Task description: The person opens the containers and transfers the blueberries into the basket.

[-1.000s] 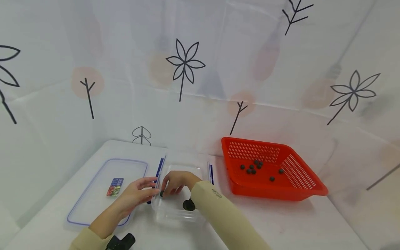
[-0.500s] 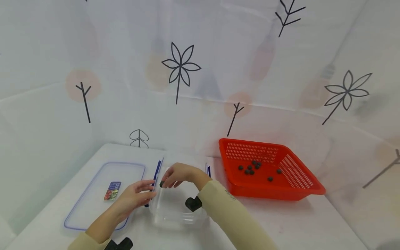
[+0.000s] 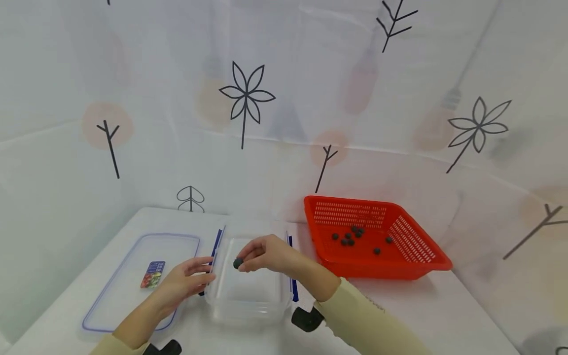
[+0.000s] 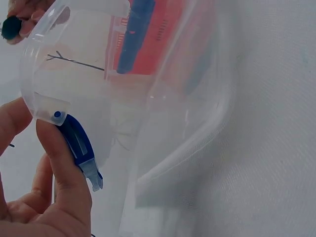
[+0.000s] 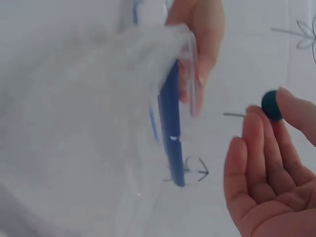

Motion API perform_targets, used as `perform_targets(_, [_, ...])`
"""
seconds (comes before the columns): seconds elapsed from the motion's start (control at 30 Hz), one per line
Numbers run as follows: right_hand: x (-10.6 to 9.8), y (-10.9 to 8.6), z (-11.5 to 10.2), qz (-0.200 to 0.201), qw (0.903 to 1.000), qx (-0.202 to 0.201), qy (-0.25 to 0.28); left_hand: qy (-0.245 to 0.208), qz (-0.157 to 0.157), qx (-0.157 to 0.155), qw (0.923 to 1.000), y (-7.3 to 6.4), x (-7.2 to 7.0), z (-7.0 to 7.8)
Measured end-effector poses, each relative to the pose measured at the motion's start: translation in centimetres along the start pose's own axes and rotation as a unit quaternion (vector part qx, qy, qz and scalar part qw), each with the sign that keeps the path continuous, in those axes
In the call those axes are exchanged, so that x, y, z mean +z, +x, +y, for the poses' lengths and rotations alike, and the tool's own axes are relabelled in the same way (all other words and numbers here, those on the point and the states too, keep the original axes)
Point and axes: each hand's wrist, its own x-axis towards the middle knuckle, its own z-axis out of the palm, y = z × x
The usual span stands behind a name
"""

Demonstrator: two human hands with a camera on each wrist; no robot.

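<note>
My right hand [image 3: 270,255] pinches a small dark green ball [image 3: 237,263] between thumb and fingertips, above the clear plastic box [image 3: 246,311]. In the right wrist view the ball [image 5: 271,105] shows at the thumb tip, with the other fingers loosely bent. My left hand [image 3: 183,282] grips the box's left rim between thumb and fingers. A blue latch [image 4: 76,140] hangs from that rim beside my left index finger. Through the box's see-through walls no ball shows inside.
A red slotted basket [image 3: 377,269] at the back right holds several dark balls [image 3: 348,235]. Left of the box lies a clear lid with a blue edge [image 3: 106,291] and a colourful label [image 3: 153,274]. A white patterned curtain [image 3: 284,177] hangs behind the table.
My right hand has lifted up out of the box and drawn right, away from its left wall, with the ball pinched. The left hand keeps its hold on the rim.
</note>
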Motion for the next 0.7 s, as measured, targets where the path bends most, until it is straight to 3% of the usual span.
perform_targets(0.33, [-0.4, -5.6, 2.4, 0.067, 0.9929, -0.017, 0.097, -0.011, 0.008, -0.005, 0.9999, -0.2, -0.2, -0.1])
perform_targets(0.53, [-2.4, -8.7, 4.5, 0.147, 0.9848, -0.001, 0.093, -0.022, 0.008, -0.001, 0.9997, 0.1, -0.1, -0.2])
perform_targets(0.7, [-4.9, -10.7, 5.9, 0.219, 0.9706, 0.024, 0.096, -0.023, 0.009, -0.003, 0.9997, 0.1, 0.0, -0.2])
